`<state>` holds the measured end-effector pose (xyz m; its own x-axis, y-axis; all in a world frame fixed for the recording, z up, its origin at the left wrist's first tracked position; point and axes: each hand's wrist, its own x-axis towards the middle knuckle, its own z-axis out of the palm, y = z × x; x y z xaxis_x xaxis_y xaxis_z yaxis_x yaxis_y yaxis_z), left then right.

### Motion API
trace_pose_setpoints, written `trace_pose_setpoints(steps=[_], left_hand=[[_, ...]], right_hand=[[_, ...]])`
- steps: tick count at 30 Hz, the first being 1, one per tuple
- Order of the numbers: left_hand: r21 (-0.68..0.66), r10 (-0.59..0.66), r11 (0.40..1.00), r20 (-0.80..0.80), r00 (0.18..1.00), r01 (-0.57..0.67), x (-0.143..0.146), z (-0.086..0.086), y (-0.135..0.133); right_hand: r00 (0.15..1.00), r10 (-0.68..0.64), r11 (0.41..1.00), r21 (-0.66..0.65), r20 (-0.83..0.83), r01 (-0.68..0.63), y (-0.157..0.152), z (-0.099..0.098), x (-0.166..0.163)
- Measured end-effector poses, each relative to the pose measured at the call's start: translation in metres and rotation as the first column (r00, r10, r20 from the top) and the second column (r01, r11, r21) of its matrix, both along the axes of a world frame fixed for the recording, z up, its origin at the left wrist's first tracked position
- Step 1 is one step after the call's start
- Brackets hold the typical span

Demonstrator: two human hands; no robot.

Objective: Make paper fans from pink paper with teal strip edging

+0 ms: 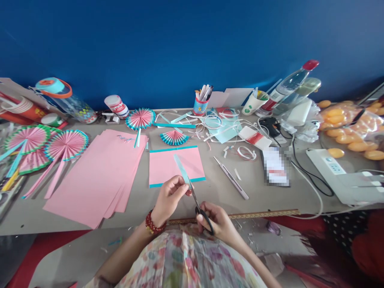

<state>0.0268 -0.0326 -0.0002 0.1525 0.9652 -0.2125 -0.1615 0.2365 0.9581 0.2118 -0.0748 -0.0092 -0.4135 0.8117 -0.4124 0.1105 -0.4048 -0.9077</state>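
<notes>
Between the fingertips of my left hand point(170, 198) is a light blue paper strip point(180, 166), slanting up and away over the table. My right hand point(217, 221) has its fingers in the black handles of the scissors point(196, 202), whose blades reach up to the strip near my left fingers. Whether the blades are parted is too small to tell. Just beyond lies a pink paper sheet point(171, 172) with blue bands along its far and near edges. A small folded pink-and-blue paper fan point(174, 138) rests behind that sheet.
Pink sheets point(99, 172) are stacked on the left, near finished round paper fans point(66, 145). A craft knife point(231, 178), phone point(276, 167) and power strip point(333, 168) lie right. A pen cup point(200, 106) and bottle point(285, 90) stand along the blue wall.
</notes>
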Motion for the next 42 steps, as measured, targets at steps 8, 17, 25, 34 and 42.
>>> trace_pose_setpoints(steps=[8, 17, 25, 34, 42], left_hand=[[-0.019, 0.002, 1.000, -0.011, 1.000, -0.002, 0.000, 0.001, 0.001], [-0.022, 0.001, 1.000, 0.010, 1.000, -0.001, 0.000, 0.001, 0.001], [-0.029, 0.002, 1.000, 0.011, 1.000, -0.002, 0.000, 0.002, 0.002], [-0.020, 0.002, 1.000, 0.014, 1.000, -0.001, 0.000, 0.000, 0.002], [-0.027, 0.009, 1.000, 0.018, 1.000, -0.008, 0.001, 0.002, 0.002]], right_hand=[[1.000, -0.002, 1.000, 0.005, 0.002, 0.002, 0.000, -0.003, 0.000], [1.000, 0.003, 1.000, 0.030, 0.023, -0.004, 0.000, -0.005, 0.001], [1.000, 0.006, 1.000, 0.028, 0.015, -0.007, 0.000, -0.007, 0.000], [0.999, 0.004, 0.999, 0.052, 0.034, -0.005, -0.001, -0.011, 0.001], [0.998, 0.013, 0.997, 0.070, 0.067, -0.017, -0.002, -0.011, 0.001]])
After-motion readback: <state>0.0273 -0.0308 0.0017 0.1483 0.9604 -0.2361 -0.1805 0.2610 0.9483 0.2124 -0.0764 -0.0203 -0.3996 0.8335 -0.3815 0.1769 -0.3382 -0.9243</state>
